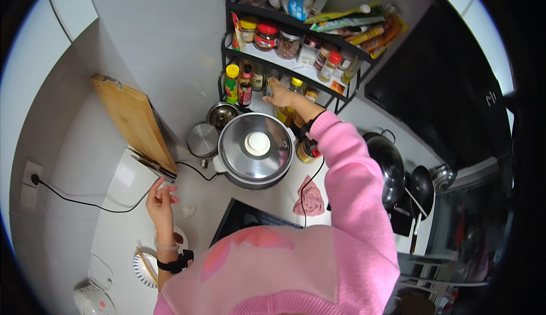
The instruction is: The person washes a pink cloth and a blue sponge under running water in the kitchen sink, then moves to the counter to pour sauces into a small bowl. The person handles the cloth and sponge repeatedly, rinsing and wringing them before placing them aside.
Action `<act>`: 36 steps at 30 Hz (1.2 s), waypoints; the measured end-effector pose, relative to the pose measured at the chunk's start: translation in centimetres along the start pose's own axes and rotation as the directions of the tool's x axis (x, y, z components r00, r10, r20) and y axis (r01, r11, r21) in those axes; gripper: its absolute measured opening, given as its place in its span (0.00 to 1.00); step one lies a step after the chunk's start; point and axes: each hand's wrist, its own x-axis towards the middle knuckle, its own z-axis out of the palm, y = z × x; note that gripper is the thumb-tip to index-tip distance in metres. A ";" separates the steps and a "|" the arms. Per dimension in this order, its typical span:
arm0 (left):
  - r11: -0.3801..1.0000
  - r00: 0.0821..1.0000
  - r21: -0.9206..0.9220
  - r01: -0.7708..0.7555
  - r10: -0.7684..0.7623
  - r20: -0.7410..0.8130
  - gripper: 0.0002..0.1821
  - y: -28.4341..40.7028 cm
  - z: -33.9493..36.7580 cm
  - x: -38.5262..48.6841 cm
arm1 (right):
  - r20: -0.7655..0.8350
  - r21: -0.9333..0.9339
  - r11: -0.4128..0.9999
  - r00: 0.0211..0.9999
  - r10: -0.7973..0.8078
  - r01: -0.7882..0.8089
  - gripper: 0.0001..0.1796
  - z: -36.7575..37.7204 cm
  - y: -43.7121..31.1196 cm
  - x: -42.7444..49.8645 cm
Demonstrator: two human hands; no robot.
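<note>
My right hand (281,93) reaches into the lowest tier of a black metal spice rack (298,65), its fingers at a glass bottle (269,85); whether they grip it cannot be told. Beside that bottle stand a yellow-capped green container (231,84), a dark sauce bottle (245,85) and another yellow-capped bottle (296,84). Below the rack is a white electric pot with a steel lid (256,168). My left hand (161,200) hangs above the white counter with fingers loosely spread and nothing in them, near the knives (149,165) by a wooden cutting board (132,119).
Left of the pot are a steel lid (202,140) and a steel bowl (222,115). A pink cloth (309,200) and a black cord lie to its right. Black pans (384,165) stand farther right. A patterned plate with chopsticks (145,269) lies at lower left.
</note>
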 end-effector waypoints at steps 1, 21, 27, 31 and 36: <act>1.000 1.000 0.018 0.005 -0.005 -0.012 0.16 -0.2 -0.2 -0.2 | 0.013 -0.096 0.994 0.998 0.060 -0.058 0.49 0.7 0.3 1.4; 0.990 0.973 0.046 0.132 -0.120 -0.197 0.15 -0.9 1.1 -3.3 | -0.522 -0.027 0.985 0.843 0.134 -0.173 0.24 4.0 6.0 11.7; 0.990 0.981 0.050 0.129 -0.120 -0.152 0.15 -1.1 1.7 -3.8 | -0.210 -0.406 0.913 0.970 -0.126 0.031 0.13 3.1 3.0 8.4; 0.987 0.985 0.079 0.141 -0.131 -0.117 0.14 -1.3 2.0 -4.1 | -0.245 -0.547 0.834 0.939 -0.241 0.071 0.11 2.6 1.3 5.9; 0.987 0.989 0.077 0.143 -0.140 -0.045 0.13 -1.8 2.0 -4.6 | -0.283 -0.543 0.824 0.887 -0.365 0.166 0.08 -0.3 -2.0 1.9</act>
